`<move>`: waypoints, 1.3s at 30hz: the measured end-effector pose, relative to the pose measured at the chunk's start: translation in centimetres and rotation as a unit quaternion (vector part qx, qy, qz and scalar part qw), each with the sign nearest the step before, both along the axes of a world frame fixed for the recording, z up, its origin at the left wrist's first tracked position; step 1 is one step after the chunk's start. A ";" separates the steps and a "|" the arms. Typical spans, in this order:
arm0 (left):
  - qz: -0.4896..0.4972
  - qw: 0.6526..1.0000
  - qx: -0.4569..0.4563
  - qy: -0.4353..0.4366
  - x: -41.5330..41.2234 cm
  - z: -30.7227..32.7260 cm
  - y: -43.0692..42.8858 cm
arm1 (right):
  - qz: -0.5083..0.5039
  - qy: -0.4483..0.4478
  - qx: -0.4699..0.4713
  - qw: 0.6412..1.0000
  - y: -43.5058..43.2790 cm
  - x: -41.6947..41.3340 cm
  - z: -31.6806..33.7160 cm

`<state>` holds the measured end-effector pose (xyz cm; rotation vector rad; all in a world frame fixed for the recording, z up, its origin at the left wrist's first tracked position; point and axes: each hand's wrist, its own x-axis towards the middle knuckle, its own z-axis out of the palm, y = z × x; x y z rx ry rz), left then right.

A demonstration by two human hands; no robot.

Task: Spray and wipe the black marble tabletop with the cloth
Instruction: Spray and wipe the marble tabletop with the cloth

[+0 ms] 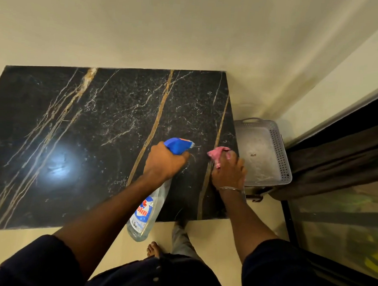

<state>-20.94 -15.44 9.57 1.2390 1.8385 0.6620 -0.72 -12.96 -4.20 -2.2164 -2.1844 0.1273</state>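
Note:
The black marble tabletop (100, 124) with gold and white veins fills the middle of the view, against a cream wall. My left hand (164, 161) grips the neck of a clear spray bottle (146, 213) with a blue trigger head (178, 144), nozzle pointing right over the table's right part. My right hand (229, 173) holds a crumpled pink cloth (218, 154) on the marble near the right edge, just right of the nozzle.
A grey perforated plastic basket (280, 148) stands beside the table's right edge. A dark curtain (337, 165) and a glass door (344, 229) lie further right. A lamp's glare (59, 168) shows on the left part of the marble. My bare foot (154, 249) is on the floor below.

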 end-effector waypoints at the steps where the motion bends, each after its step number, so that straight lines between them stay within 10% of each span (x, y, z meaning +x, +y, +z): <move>1: -0.006 1.000 0.002 0.001 0.0 0.0 -0.2 | -0.026 -0.003 -0.005 1.000 0.1 1.4 0.0; 9: -0.014 1.000 0.013 0.004 0.2 0.2 -1.2 | -0.120 0.002 0.007 0.993 -1.7 3.0 -0.5; 23: -0.014 1.000 0.019 -0.014 1.9 -1.1 -3.5 | 0.060 -0.014 0.049 0.997 -8.3 -1.0 -0.9; 39: -0.033 0.999 0.015 -0.016 1.3 -1.6 -6.0 | -0.078 -0.041 0.036 0.995 -13.6 1.8 -0.3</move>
